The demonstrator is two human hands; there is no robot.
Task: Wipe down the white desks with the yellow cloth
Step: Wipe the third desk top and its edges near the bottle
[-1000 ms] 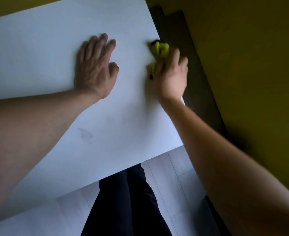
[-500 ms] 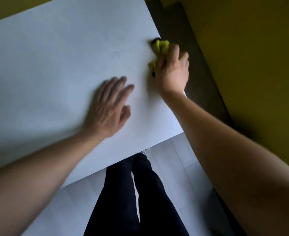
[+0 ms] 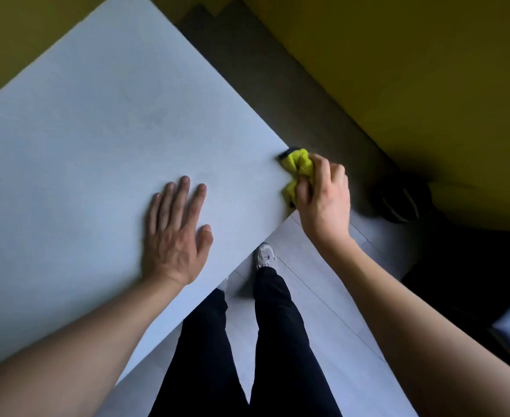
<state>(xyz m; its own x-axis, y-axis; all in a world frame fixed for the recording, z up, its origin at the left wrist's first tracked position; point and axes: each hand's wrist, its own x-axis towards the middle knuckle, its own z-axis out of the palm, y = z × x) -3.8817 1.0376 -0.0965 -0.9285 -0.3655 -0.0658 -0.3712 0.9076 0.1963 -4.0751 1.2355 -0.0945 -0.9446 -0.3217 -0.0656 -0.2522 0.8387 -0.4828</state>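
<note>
Now right hand (image 3: 323,197) clenched around yellow cloth (image 3: 298,167) at white desk (image 3: 97,145) corner, left hand (image 3: 175,236) flat, released.

right hand (image 3: 323,200) gripping yellow cloth (image 3: 298,167) at white desk (image 3: 97,145) corner, left hand (image 3: 175,233) flat

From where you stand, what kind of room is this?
Probably an office or study room, though little of it shows. A large bare white desk stands close to a yellow wall, over pale plank flooring. The right hand presses a yellow cloth on the desk's edge.
</note>
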